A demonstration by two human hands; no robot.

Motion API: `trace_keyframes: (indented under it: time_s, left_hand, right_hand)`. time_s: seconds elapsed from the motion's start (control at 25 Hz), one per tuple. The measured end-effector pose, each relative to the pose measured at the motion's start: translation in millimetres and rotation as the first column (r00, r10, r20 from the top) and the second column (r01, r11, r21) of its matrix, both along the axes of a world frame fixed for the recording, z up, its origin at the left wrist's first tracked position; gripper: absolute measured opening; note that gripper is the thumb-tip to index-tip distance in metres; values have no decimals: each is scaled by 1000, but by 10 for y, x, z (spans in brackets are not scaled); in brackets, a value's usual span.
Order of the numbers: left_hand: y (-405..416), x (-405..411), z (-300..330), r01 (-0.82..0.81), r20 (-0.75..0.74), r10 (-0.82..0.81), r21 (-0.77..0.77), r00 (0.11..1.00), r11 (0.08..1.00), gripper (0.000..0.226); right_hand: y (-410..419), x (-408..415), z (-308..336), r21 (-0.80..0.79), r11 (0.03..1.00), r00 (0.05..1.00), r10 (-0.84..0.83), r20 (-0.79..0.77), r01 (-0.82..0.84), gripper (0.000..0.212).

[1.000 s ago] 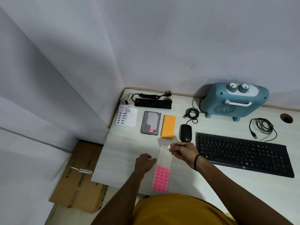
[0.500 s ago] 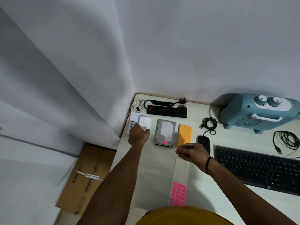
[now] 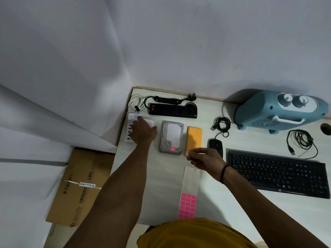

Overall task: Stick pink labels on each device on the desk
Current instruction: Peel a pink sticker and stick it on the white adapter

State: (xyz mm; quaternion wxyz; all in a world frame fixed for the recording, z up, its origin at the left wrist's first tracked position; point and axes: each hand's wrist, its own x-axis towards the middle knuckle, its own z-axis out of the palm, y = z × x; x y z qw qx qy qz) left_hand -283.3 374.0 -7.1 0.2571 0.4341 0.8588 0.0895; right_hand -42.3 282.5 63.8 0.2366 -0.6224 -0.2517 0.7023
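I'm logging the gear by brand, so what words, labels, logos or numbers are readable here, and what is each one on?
"LEDURE", partly readable, printed in dark letters on the cardboard box beside the desk.
A second print on the same box: too blurred to read.
White sticker on the box tape: too small to read.
Round logo on the keyboard: too small to read.
Keyboard key legends: too small to read.

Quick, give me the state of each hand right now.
Left hand: open, fingers resting on the white multi-port USB charger.
Right hand: fingertips pinched together; what they hold cannot be told.
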Motion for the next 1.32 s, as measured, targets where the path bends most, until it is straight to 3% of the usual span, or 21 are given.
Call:
trace_keyframes:
  time_s: [0.12, 0.2, 0.24, 0.32, 0.36, 0.4, 0.44, 0.56, 0.64, 0.8, 0.92, 1.12, 1.32]
  left_hand:
    - [-73, 144, -69, -71, 135, 61, 72, 989, 995, 76]
    - [-209, 220, -53, -201, 365, 158, 83, 918, 976, 76]
    - [-282, 258, -19, -304, 539, 240, 32, 807, 952, 73]
    - [-464, 328, 76, -447, 848, 355, -161, 393, 880, 63]
    - [-579, 361, 130, -443, 908, 347, -217, 235, 870, 61]
    - [-708, 405, 179, -413, 932, 315, -220, 179, 884, 62]
    - [-831, 463, 228, -381, 942, 275, -187, 192, 906, 65]
    - [-1104, 631, 396, -292, 917, 136, -23, 375, 956, 70]
    - [-1213, 729, 536, -231, 899, 52, 55, 434, 971, 67]
    - [-1417, 939, 782, -82, 828, -84, 155, 554, 985, 65]
    - [-1582, 1094, 959, -56, 786, -141, 219, 602, 974, 62]
    - [-1801, 1278, 1096, -60, 744, -181, 285, 644, 957, 61]
    - [-1962, 1432, 1215, -32, 690, -215, 326, 691, 945, 61]
  right_hand:
    - [-41, 99, -36, -20, 1000, 1000, 3, 5, -3, 21]
    - [-89, 154, -49, -19, 1000, 1000, 20, -9, -20, 15]
    - [-99, 175, -44, -16, 999, 999, 28, -21, -29, 13]
    - [-90, 203, 10, 5, 999, 998, 43, -46, -43, 12]
    - [-77, 215, 53, 29, 998, 997, 50, -55, -48, 13]
    - [-70, 221, 103, 57, 997, 996, 56, -62, -53, 14]
    - [-64, 224, 162, 89, 995, 996, 60, -66, -54, 14]
    - [-28, 224, 361, 236, 968, 997, 81, 8, -81, 14]
    - [-31, 251, 509, 357, 922, 988, 120, 95, -146, 19]
    - [-121, 295, 687, 480, 798, 897, 162, 411, -364, 19]
    - [-227, 354, 808, 521, 730, 839, 132, 528, -443, 8]
    - [-463, 478, 973, 525, 751, 843, 76, 533, -400, 5]
    - [-607, 567, 1057, 509, 725, 789, 77, 609, -464, 4]
